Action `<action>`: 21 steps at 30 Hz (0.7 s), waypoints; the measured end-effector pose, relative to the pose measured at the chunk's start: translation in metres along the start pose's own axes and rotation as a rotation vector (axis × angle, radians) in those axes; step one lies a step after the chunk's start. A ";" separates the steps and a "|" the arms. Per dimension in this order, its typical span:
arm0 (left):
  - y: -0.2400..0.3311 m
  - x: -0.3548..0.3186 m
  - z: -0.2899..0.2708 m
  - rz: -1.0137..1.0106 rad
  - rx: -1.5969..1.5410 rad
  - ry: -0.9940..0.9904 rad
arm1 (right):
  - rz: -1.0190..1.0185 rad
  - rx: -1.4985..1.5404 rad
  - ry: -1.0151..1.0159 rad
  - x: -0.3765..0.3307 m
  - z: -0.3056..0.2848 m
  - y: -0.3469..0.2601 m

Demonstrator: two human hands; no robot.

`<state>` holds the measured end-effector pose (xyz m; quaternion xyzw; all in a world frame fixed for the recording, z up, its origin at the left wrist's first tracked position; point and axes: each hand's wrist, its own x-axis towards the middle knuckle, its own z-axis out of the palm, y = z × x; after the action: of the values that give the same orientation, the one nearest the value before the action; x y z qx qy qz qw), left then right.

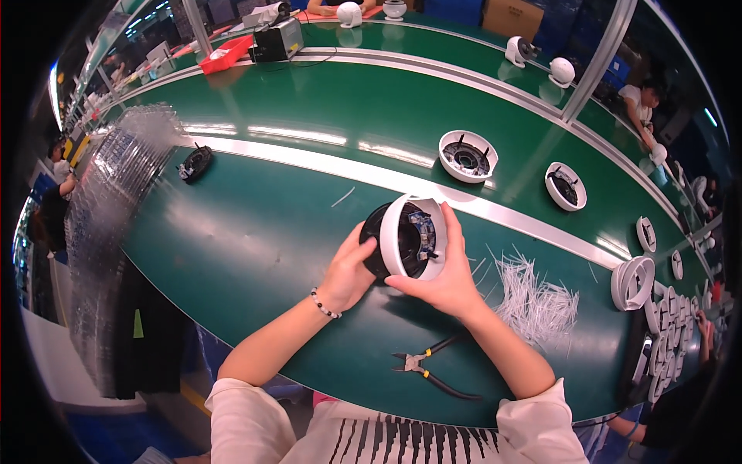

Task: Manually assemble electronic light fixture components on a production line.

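Observation:
Between my hands, above the green table, is a round white plastic housing (392, 241) with a black disc-shaped base (372, 236) against its left side. Inside the housing a small blue circuit board (423, 231) shows. My left hand (347, 272) grips the black base, thumb on its face and the other fingers mostly hidden. Around the white housing's right side wraps my right hand (448, 284), thumb along the lower rim. Below the hands lie diagonal cutters (415, 362) with black and yellow handles, spread apart. A heap of thin white plastic strips (535, 300) is right of my right forearm.
A black part (195, 164) lies at the far left, near stacked clear plastic trays (127, 166). White housings with black insides (483, 172) (566, 187) rest on the green belt beyond a pale rail (309, 159). Several white rings (632, 284) stand at the right; co-workers sit farther off.

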<state>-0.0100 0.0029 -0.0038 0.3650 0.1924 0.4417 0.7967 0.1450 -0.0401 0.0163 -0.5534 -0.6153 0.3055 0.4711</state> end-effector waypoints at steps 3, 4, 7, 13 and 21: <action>0.013 -0.001 0.011 -0.110 -0.249 -0.142 | -0.044 -0.069 0.012 -0.001 0.003 0.001; 0.014 0.001 0.008 -0.168 -0.305 -0.132 | -0.041 -0.060 0.003 -0.001 0.002 0.001; 0.013 0.004 0.006 -0.219 -0.322 -0.045 | -0.058 0.020 -0.084 -0.001 0.006 -0.007; 0.017 0.005 -0.002 -0.411 -0.507 -0.074 | 0.190 0.780 -0.079 0.014 -0.017 -0.007; 0.020 0.009 -0.004 -0.373 -0.515 -0.232 | 0.235 1.000 -0.056 0.020 -0.045 -0.014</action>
<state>-0.0188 0.0193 0.0091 0.1581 0.0459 0.2781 0.9464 0.1817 -0.0303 0.0507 -0.3174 -0.3401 0.6278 0.6240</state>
